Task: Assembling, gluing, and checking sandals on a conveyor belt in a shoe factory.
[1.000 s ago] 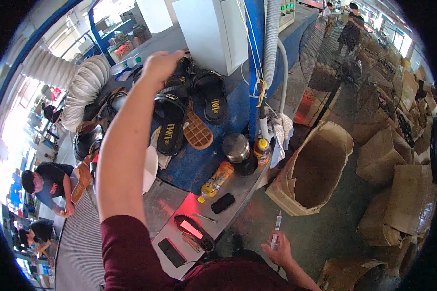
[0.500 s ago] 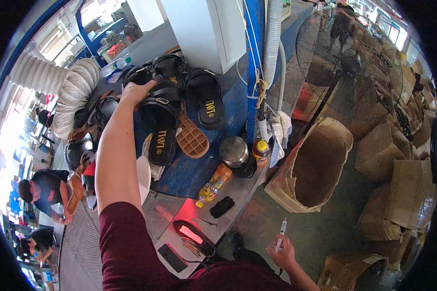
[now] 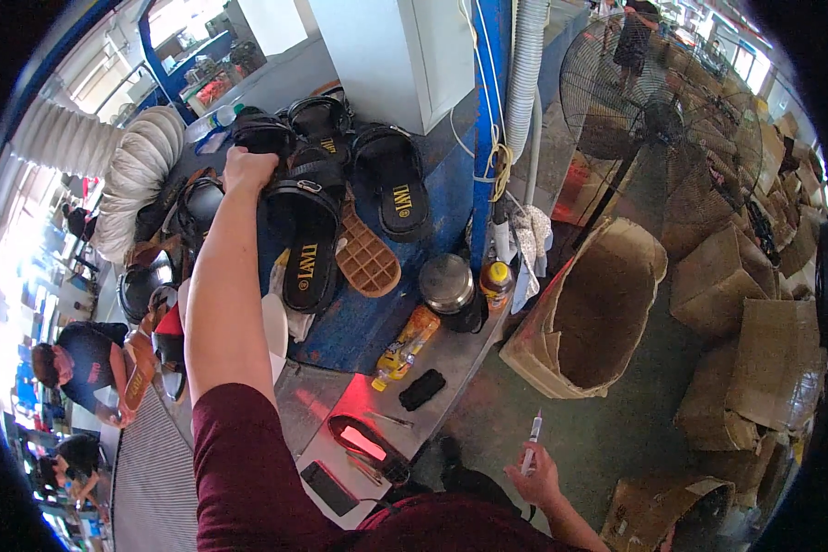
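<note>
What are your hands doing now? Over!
Left hand gripping a black sandal on the pile. Right hand low, holding a syringe. Tan sole lies beside the sandal.

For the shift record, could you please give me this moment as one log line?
left hand: gripping black sandal on blue bench | right hand: holding syringe, low, off bench | nearby: open box

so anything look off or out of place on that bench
One sandal lies sole-up among upright ones, its tan waffle tread showing. A yellow bottle lies on its side near the bench edge. Nothing looks spilled.
</note>
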Motion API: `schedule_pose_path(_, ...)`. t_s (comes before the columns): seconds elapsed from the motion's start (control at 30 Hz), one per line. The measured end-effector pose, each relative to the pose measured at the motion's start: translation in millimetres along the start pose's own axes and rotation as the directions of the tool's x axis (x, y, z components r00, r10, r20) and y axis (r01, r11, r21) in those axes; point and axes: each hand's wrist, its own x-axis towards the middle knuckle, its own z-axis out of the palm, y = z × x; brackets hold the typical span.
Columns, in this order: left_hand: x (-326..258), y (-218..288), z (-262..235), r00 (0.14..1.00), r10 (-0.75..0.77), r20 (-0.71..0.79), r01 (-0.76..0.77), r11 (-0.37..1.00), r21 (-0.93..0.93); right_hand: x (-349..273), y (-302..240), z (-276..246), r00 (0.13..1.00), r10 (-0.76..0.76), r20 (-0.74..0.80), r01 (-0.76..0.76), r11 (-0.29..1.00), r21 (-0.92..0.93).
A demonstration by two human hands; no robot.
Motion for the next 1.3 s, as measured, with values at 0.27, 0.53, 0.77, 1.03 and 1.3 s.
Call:
schedule_pose_path(0.27,-2,-6,-34,0.995,-0.068,0.071,0.094,0.88,-0.466,0,2,2,0.999,0.019,0.029,-0.02,0.999,0.032)
schedule_pose_path(0.53,-137,-24,-140,0.986,-0.047,-0.163,-0.152,0.181,-0.972,14,-28,6,0.972,-0.217,0.086,0.213,0.976,0.055)
schedule_pose_path(0.77,-324,-95,-155,0.868,-0.24,-0.436,-0.372,0.269,-0.889,27,-123,20,0.682,-0.714,0.159,0.628,0.683,0.373)
schedule_pose_path(1.03,-434,-142,-140,0.787,-0.356,-0.504,-0.392,0.343,-0.854,4,-235,71,0.343,-0.92,0.192,0.509,0.353,0.785)
schedule_pose_path(1.3,-492,-162,-141,0.806,-0.47,-0.36,-0.348,0.115,-0.93,-44,-278,107,0.307,-0.922,0.235,0.427,0.355,0.832)
